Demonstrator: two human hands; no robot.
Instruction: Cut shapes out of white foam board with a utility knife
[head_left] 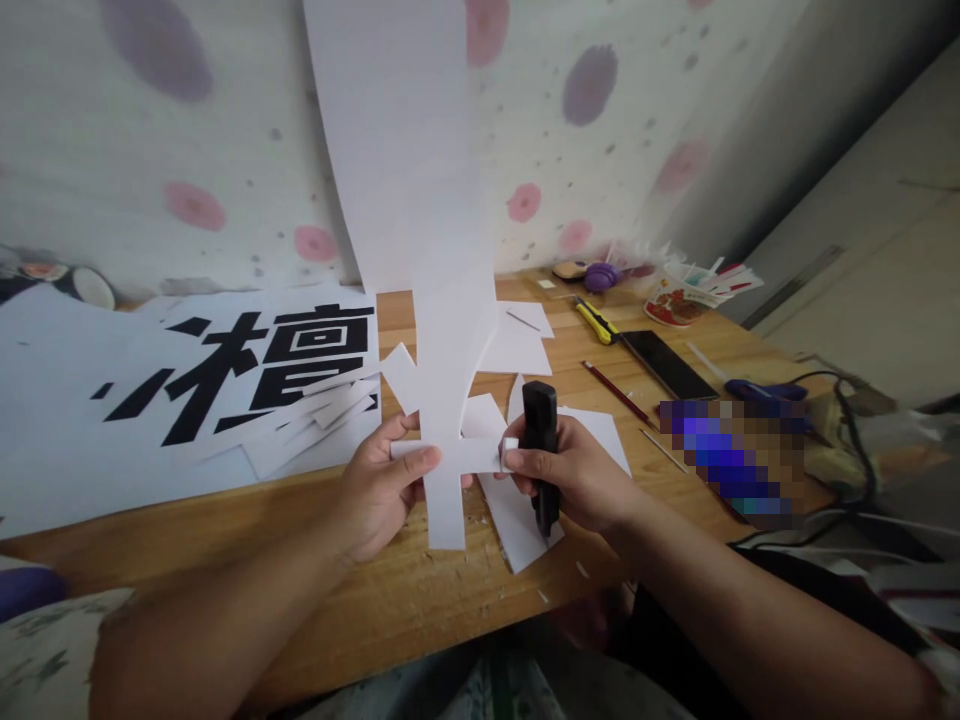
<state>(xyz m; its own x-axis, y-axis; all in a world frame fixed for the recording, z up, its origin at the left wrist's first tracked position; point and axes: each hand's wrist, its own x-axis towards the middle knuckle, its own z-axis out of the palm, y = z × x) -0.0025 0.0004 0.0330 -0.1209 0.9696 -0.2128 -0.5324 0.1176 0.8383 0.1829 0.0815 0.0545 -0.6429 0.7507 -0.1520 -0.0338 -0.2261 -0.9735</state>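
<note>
— Wooden desk [405, 590] against a spotted wall; what is in the middle of it?

— From the head camera, a long white paper cutout [442, 400] stands nearly upright over the near edge, its long axis running from the desk up past the top of the frame, with short arms sticking out sideways.

— Who holds it?

— The left hand [379, 485] pinches its left arm between thumb and curled fingers. The right hand [574, 470] is wrapped tight round a black cutter [541, 450], which points upright, and its thumb and forefinger nip the right arm of the cutout.

— And around them?

— A printed sheet [187, 390] with bold black characters lies toward the left edge. Paper offcuts [525, 345] lie behind the hands. A yellow utility knife [598, 320], a dark phone [667, 365] and a red pencil [619, 392] lie toward the far right corner.
</note>
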